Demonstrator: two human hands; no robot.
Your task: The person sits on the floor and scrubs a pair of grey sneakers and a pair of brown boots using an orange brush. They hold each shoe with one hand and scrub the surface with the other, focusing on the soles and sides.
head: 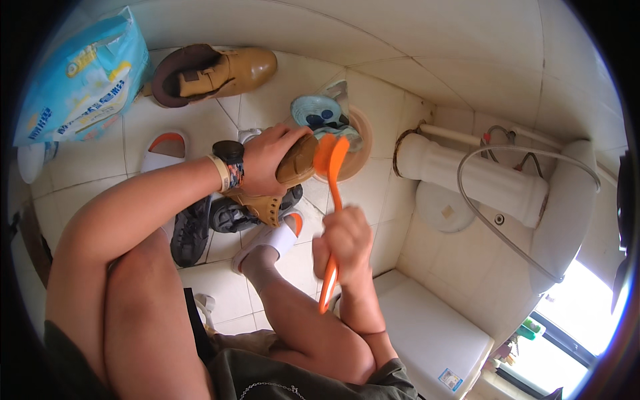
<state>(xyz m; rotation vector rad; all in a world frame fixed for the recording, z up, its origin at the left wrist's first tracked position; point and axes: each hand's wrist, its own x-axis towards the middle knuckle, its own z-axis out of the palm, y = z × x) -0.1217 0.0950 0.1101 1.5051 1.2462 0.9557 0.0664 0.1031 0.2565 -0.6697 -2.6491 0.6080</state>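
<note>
My left hand (265,157), with a watch on the wrist, grips a tan leather lace-up shoe (299,162) with its toe pointing right. The shoe's eyelet flap (270,209) hangs below my fingers. In my right fist (346,245) is the handle of an orange brush (336,187). Its blurred bristles are at the shoe's toe; whether they press on it I cannot tell. Just beyond, a pinkish basin (364,150) stands on the floor, with a light-blue patterned item (317,111) at its edge. Black shoes (190,235) lie beneath the held shoe.
Another tan shoe (245,72) rests along the wall beside a blue plastic bag (85,95) bearing writing. White slippers (280,240) are on my feet. At right run a thick white drainpipe (470,175) and a braided hose (462,185), above a white lidded box (430,325).
</note>
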